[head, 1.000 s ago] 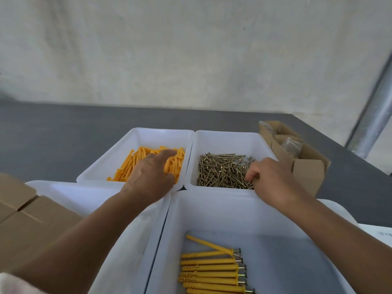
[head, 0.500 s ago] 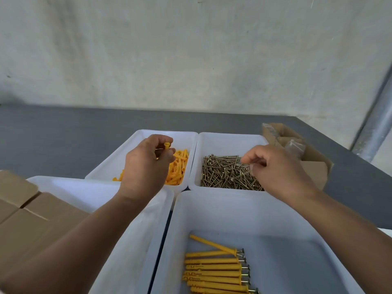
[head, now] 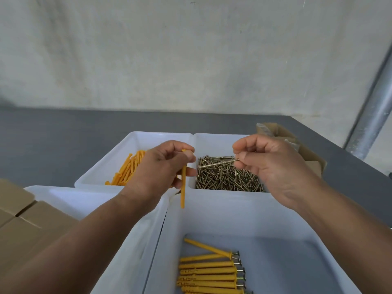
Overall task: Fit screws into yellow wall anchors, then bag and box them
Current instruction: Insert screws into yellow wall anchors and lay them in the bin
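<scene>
A single yellow wall anchor (head: 183,187) is pinched near its top between the thumb and fingers of the left hand (head: 161,170), just left of the screw bin (head: 214,143). It is hung almost upright, its lower tip past the bin's near-left corner. A single screw (head: 216,164) is pinched at one end by the thumb and forefinger of the right hand (head: 273,168), above the screw bin, and is held nearly level with its free end pointed toward the anchor. The hands are kept apart, and screw and anchor are not touching.

A heap of loose screws (head: 224,179) is seen inside the screw bin. Against its left side a second white bin (head: 152,141) is set, with loose anchors (head: 127,170) piled in it. In front of the screw bin a larger white bin (head: 233,211) is placed, and assembled anchors (head: 207,272), screw heads showing, are laid side by side on its floor. To the right of the screw bin an open cardboard box (head: 311,158) is seen. To its front left, closed cardboard boxes (head: 25,230) are seen.
</scene>
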The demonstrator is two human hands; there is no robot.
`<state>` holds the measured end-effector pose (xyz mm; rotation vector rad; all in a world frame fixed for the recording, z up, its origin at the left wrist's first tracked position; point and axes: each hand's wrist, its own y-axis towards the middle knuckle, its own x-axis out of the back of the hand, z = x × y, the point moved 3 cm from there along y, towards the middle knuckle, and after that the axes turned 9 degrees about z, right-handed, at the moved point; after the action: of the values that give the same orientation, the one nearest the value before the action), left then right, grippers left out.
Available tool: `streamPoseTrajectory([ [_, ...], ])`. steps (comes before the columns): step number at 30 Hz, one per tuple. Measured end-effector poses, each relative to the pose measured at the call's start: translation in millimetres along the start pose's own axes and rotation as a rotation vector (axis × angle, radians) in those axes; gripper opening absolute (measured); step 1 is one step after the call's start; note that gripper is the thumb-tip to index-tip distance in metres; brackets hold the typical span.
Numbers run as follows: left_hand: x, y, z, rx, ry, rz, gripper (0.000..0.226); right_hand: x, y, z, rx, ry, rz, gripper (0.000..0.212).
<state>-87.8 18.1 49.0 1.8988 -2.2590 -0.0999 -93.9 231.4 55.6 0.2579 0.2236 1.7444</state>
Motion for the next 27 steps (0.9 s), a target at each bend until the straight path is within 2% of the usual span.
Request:
streamPoseTrajectory([
  [5,-10.2,-3.2,7.1,0.112,-0.062,0.157,0.013,-0.1,-0.4,-2.0,-0.017,0.024,0.001,0.03],
  [9,-12.8,-4.1,11.5,0.128,-0.036,0.206,0.01,-1.4,-1.9,-1.8,-0.036,0.003,0.009,0.026],
  [14,-13.7,-4.1,13.5,0.128,-0.021,0.193,0.009,-7.0,-9.1,2.0,-0.045,-0.364,0.081,0.027],
  [18,-16.4,-4.6,14.2,0.113,-0.006,0.211,0.01,-21.6,-14.6,1.4,-0.054,-0.701,0.252,0.018],
  [21,-19.4,-5.6,14.9,0.102,0.016,0.242,0.011,-30.9,-18.1,-1.4,-0.039,-0.831,0.331,0.015],
  [24,-21.3,-6.8,16.3,0.104,0.024,0.267,0.011,-31.6,-17.7,-0.7,-0.002,-0.945,0.312,0.013],
  [27,-21.5,-6.3,17.2,0.108,-0.011,0.261,0.012,-24.4,-14.3,0.7,-0.007,-0.974,0.223,0.013],
])
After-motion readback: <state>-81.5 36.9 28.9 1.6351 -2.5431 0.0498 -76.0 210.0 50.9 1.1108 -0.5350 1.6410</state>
